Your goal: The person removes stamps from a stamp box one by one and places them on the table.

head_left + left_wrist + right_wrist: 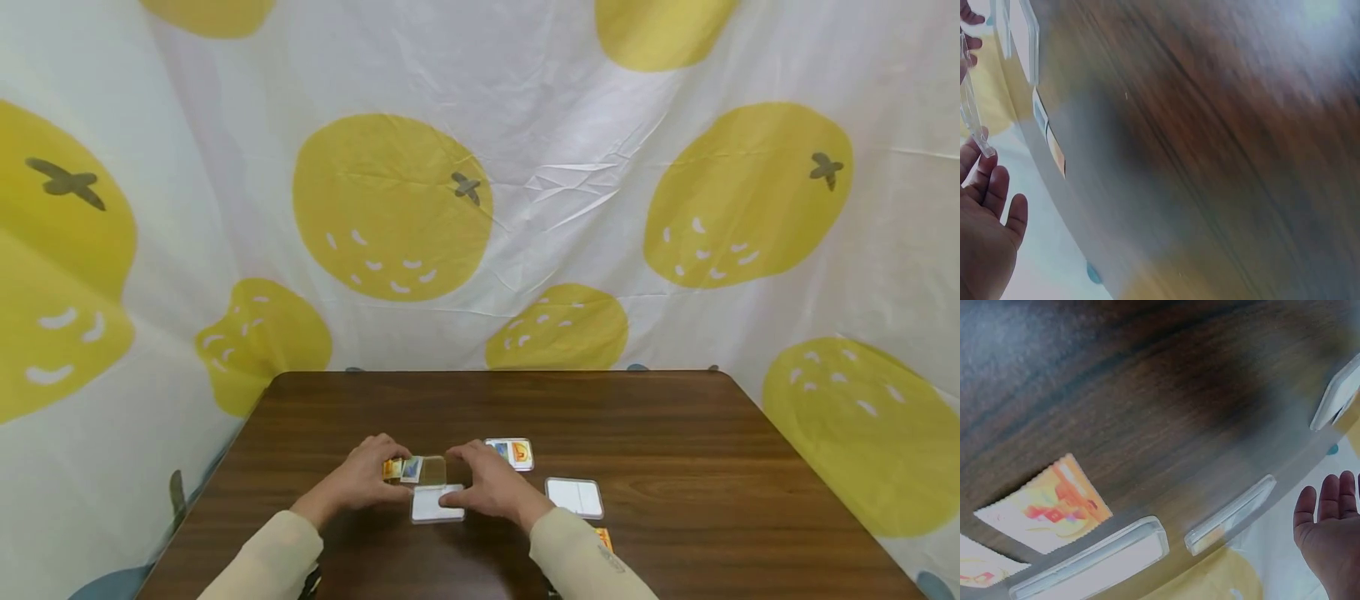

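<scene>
While cream right sleeve (588, 554) half-hides orange card (604, 538), left grip (369, 473) pinches clear rectangular plastic cover (434, 472) above brown wood-grained worktop (675, 433); right grip (491, 485) beside cover, hold unclear; wrinkled lemon-print cloth (555, 217) behind.

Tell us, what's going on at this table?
A person holds a clear plastic piece raised off the table, with the left hand at one end and the right hand at the other. A white-faced case lies close by. To the right lie a case showing pictures, another white case and, partly behind the right sleeve, an orange piece.
</scene>
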A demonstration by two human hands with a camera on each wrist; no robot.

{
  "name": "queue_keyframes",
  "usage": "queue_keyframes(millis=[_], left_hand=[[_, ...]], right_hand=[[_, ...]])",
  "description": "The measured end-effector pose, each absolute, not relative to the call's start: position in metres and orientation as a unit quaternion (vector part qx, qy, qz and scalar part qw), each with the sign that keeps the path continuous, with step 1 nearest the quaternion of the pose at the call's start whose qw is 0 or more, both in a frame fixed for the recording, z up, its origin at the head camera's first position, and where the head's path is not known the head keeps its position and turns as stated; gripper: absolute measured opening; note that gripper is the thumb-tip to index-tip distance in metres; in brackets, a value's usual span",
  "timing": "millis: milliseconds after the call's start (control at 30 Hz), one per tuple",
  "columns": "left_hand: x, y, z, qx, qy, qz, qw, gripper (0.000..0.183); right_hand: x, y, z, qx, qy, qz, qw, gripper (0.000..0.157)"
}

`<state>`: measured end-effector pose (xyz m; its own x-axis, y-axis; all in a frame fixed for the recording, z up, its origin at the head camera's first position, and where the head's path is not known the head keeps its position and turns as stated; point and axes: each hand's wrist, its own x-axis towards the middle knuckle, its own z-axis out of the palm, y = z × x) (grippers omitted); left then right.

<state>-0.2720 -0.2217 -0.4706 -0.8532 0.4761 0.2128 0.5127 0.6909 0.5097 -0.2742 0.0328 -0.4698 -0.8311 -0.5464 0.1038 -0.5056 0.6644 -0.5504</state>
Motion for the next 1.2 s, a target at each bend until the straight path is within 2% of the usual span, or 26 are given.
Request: queue_keyframes(millis=[533,800,1200], left_hand=[[-0.271,-0.204,-0.471,-0.281,-0.920,-0.275,0.010,0.057],[-0.271,-0.201,-0.471,-0.294,-0.921,-0.256,0.022,0.057],[-0.267,-0.198,-0.479,-0.294,-0.923,-0.250,0.001,0.056]], right_hand=[[-0.275,0.036,-0.464,-0.308,0.917,-0.251,0.032,0.066],[-0.279,0.038,-0.468,-0.317,0.914,-0.250,0.029,0.064],[-0.277,0.042,-0.473,-0.322,0.912,-0.251,0.049,0.062]])
